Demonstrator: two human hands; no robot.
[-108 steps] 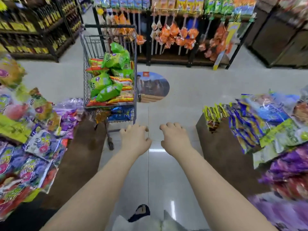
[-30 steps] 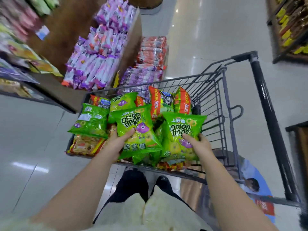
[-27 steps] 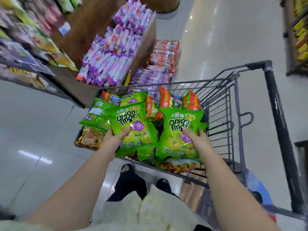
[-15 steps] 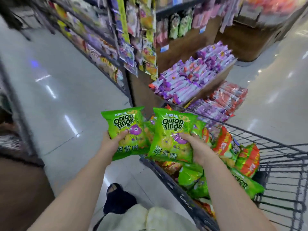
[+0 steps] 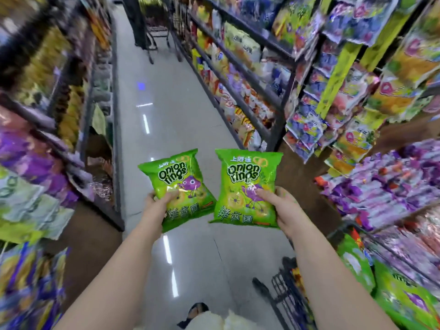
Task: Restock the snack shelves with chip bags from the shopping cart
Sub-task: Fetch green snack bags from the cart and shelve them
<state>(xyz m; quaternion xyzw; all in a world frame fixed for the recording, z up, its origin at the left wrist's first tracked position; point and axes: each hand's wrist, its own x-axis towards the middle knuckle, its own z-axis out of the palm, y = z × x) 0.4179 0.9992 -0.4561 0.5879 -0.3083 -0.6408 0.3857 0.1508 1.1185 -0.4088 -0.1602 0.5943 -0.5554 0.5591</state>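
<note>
Bags (image 5: pixel 177 186) lifted off cart (image 5: pixel 284 297), upright, tops up-aisle

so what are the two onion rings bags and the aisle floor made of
Left onion rings bag and right onion rings bag: likely thin glossy plastic film, crinkled with sheen. Aisle floor: probably polished tile, mirroring ceiling lights, with faint joint lines.

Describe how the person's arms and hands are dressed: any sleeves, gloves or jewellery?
Both arms are bare as far as the frame shows: no sleeves over the left forearm or right forearm. The left hand and right hand are ungloved, with no watch, bracelet or ring visible.
</note>
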